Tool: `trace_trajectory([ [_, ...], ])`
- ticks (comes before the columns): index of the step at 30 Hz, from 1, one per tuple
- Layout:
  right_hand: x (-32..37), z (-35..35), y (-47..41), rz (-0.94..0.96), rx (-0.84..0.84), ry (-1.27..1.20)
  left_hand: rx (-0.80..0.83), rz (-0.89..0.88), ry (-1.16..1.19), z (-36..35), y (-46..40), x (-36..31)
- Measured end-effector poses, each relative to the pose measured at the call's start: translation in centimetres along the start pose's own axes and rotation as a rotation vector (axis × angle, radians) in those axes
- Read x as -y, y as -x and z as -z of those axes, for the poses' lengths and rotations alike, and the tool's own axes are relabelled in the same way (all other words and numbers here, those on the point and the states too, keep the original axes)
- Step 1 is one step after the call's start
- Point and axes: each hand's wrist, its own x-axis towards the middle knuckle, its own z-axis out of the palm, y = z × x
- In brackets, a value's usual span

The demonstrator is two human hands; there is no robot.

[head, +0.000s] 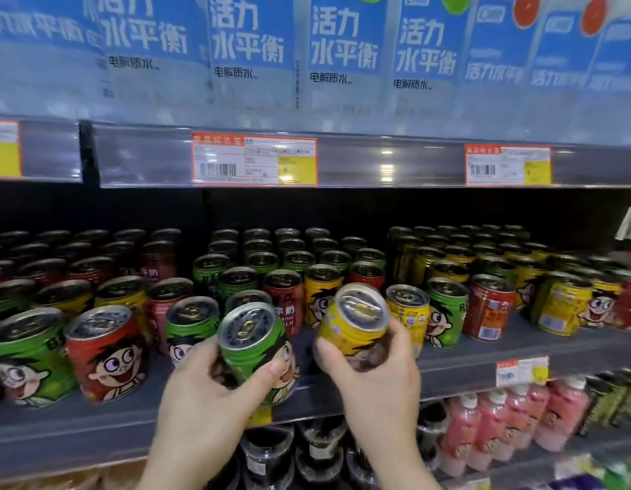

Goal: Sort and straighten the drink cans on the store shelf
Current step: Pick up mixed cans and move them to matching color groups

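My left hand (204,394) grips a green can (252,343) with a cartoon face, held tilted toward me in front of the shelf edge. My right hand (374,376) grips a yellow can (354,321), also tilted, its top facing me. Behind them the middle shelf (483,351) holds several mixed red, green and yellow cans; a red can (107,351) and a green can (26,358) stand at the front left, a yellow can (409,313) and a green can (446,314) just right of my right hand.
The shelf above (377,164) carries price tags and blue-labelled water packs (250,33). Below the can shelf stand pink bottles (498,426) at the right and dark containers (307,450) in the middle. A bare strip of shelf lies in front of the cans.
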Motion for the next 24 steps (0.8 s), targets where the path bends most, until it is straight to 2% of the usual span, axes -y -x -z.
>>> trace_trajectory([
  [3, 0.2, 3.1, -1.0, -0.01, -0.03, -0.016, -0.056, -0.046, -0.111, -3.1, -0.3, -0.6],
  [7, -0.7, 5.9, -1.9, -0.009, -0.037, 0.01, -0.253, -0.141, -0.411, -6.3, -0.4, -1.3],
  [9, -1.3, 7.1, -2.4, -0.004, -0.04, 0.028, -0.319, -0.156, -0.479, -7.2, -0.5, -1.6],
  [14, -3.3, 9.4, -4.4, -0.03, -0.009, 0.013, -0.381, -0.146, -0.547, -9.6, -1.3, -1.4],
  [19, -5.0, 13.3, -6.7, -0.006, -0.037, -0.003, -0.446, 0.048, -0.496, -11.1, -1.5, -0.3],
  [22, -5.5, 16.6, -8.3, -0.028, -0.047, -0.029, -0.545, 0.026, -0.512, -12.1, -1.6, -0.4],
  [24, -5.7, 18.8, -9.3, -0.029, -0.081, -0.018, -0.589, -0.062, -0.454, -13.3, -1.1, -1.1],
])
